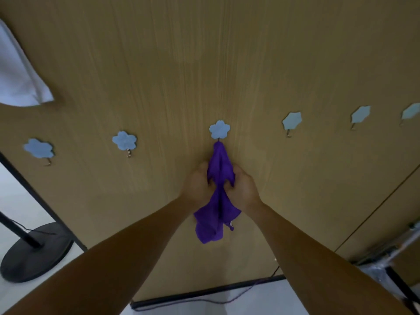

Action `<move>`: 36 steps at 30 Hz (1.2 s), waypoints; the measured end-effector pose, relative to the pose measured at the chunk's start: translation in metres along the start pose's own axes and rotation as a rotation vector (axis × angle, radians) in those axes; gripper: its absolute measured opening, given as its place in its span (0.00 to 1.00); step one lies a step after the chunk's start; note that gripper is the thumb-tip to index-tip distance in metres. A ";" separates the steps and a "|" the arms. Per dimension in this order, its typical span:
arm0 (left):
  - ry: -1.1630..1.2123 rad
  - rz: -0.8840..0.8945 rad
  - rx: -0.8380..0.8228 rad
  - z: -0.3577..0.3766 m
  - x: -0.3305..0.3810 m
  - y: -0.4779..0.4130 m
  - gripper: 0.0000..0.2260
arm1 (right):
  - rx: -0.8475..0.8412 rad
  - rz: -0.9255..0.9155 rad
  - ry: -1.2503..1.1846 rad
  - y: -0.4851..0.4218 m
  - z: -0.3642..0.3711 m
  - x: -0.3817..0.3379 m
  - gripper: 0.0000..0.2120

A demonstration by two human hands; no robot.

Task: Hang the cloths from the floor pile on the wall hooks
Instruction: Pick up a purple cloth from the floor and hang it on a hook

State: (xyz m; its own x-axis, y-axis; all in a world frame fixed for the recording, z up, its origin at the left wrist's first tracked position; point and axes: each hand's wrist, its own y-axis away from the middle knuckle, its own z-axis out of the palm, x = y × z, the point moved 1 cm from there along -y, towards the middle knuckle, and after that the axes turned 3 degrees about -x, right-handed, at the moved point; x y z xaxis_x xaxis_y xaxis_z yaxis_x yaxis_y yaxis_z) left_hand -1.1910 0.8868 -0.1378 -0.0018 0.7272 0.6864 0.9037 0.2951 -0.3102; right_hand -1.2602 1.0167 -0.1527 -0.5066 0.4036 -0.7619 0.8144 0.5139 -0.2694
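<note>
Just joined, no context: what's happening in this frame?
A person grips a purple cloth with both hands, the left hand and right hand on either side of it, against the wood-panel wall. Its top corner reaches the middle flower hook, seemingly hooked on. The neighbouring hooks carry nothing.

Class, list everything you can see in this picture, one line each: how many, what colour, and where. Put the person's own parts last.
wall panel: one, tan wood grain, fills most of the view
flower hooks: six, pale blue, in a row across the panel
purple cloth: one, purple, its top at the third hook from the left, hanging down
white cloth: one, white, upper left
stand base: one, black, round, on the floor at lower left
cable: one, dark, on the floor below the panel
left hand: one, grip on the purple cloth's left side
right hand: one, grip on its right side
</note>
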 end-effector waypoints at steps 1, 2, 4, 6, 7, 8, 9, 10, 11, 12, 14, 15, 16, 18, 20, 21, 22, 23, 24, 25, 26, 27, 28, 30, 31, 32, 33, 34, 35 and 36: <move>-0.035 -0.015 -0.026 0.000 -0.005 0.002 0.10 | 0.006 0.012 0.001 0.001 0.000 0.002 0.18; -0.062 -0.029 -0.059 0.000 -0.009 0.005 0.08 | 0.018 0.018 -0.003 0.003 0.000 0.005 0.17; -0.087 -0.058 -0.117 0.000 -0.017 0.008 0.10 | 0.027 0.043 -0.016 0.004 -0.001 0.010 0.15; -0.085 -0.109 -0.152 0.000 -0.021 0.008 0.13 | -0.002 0.092 -0.031 0.003 -0.001 0.014 0.14; -0.087 -0.147 -0.170 0.000 -0.022 0.008 0.13 | -0.025 0.115 -0.026 0.003 -0.001 0.016 0.13; -0.090 -0.181 -0.184 0.001 -0.022 0.008 0.13 | -0.045 0.134 -0.010 0.004 0.000 0.016 0.13; -0.085 -0.211 -0.193 0.003 -0.021 0.009 0.15 | -0.059 0.151 0.001 0.005 0.000 0.016 0.14; -0.067 -0.240 -0.197 0.004 -0.021 0.011 0.17 | -0.068 0.169 -0.004 0.007 0.001 0.016 0.17; -0.039 -0.272 -0.197 0.004 -0.021 0.014 0.19 | -0.075 0.188 -0.028 0.011 0.000 0.015 0.20; -0.008 -0.301 -0.196 0.004 -0.022 0.019 0.22 | -0.079 0.207 -0.059 0.016 0.000 0.014 0.23; 0.034 -0.343 -0.206 0.002 -0.025 0.032 0.27 | -0.070 0.245 -0.082 0.031 -0.001 0.014 0.24; 0.038 -0.356 -0.212 -0.001 -0.026 0.039 0.30 | -0.057 0.263 -0.062 0.040 -0.001 0.015 0.25; 0.030 -0.371 -0.223 -0.003 -0.028 0.045 0.33 | -0.043 0.287 -0.030 0.050 -0.001 0.015 0.28; -0.038 -0.413 -0.252 -0.008 -0.033 0.059 0.36 | -0.022 0.358 0.028 0.074 -0.002 0.015 0.36; -0.133 -0.456 -0.296 -0.009 -0.041 0.079 0.37 | -0.017 0.429 0.054 0.104 -0.001 0.014 0.41; -0.171 -0.476 -0.353 -0.008 -0.046 0.092 0.35 | -0.012 0.459 0.070 0.120 0.001 0.013 0.41; -0.199 -0.492 -0.448 -0.006 -0.051 0.107 0.33 | -0.002 0.490 0.086 0.138 0.002 0.012 0.40; -0.217 -0.511 -0.563 -0.004 -0.056 0.124 0.31 | 0.008 0.524 0.098 0.156 0.003 0.012 0.39; -0.224 -0.526 -0.666 0.000 -0.060 0.141 0.30 | 0.011 0.562 0.103 0.177 0.006 0.011 0.38; -0.233 -0.527 -0.742 0.005 -0.063 0.157 0.31 | 0.004 0.602 0.102 0.198 0.008 0.011 0.37; -0.255 -0.501 -0.794 0.013 -0.063 0.169 0.33 | -0.011 0.643 0.105 0.220 0.011 0.011 0.37; -0.280 -0.459 -0.836 0.022 -0.059 0.180 0.34 | -0.031 0.685 0.118 0.242 0.012 0.011 0.36; -0.282 -0.406 -0.870 0.034 -0.052 0.191 0.33 | -0.049 0.730 0.133 0.264 0.012 0.012 0.36; -0.251 -0.294 -0.953 0.060 -0.027 0.214 0.29 | -0.069 0.827 0.144 0.313 0.007 0.016 0.34; -0.242 -0.237 -0.996 0.073 -0.014 0.226 0.28 | -0.069 0.875 0.146 0.338 0.002 0.019 0.33; -0.234 -0.183 -1.041 0.086 0.000 0.239 0.28 | -0.066 0.918 0.156 0.361 -0.004 0.022 0.33; -0.228 -0.134 -1.090 0.099 0.013 0.251 0.28 | -0.057 0.957 0.166 0.383 -0.011 0.025 0.33; -0.221 -0.089 -1.141 0.113 0.025 0.264 0.28 | -0.040 0.992 0.171 0.404 -0.018 0.029 0.33; -0.214 -0.058 -1.182 0.125 0.035 0.276 0.29 | -0.022 1.015 0.174 0.422 -0.025 0.031 0.32; -0.217 -0.035 -1.224 0.138 0.045 0.290 0.31 | -0.005 1.036 0.175 0.440 -0.032 0.035 0.31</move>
State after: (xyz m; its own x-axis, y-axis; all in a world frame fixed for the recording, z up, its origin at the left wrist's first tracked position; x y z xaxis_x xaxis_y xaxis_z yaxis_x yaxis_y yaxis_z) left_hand -0.9881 1.0903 -0.2877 0.0002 0.8522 0.5232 0.7066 -0.3703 0.6029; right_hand -0.9282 1.2807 -0.2789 0.4031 0.7510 -0.5230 0.8722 -0.1422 0.4681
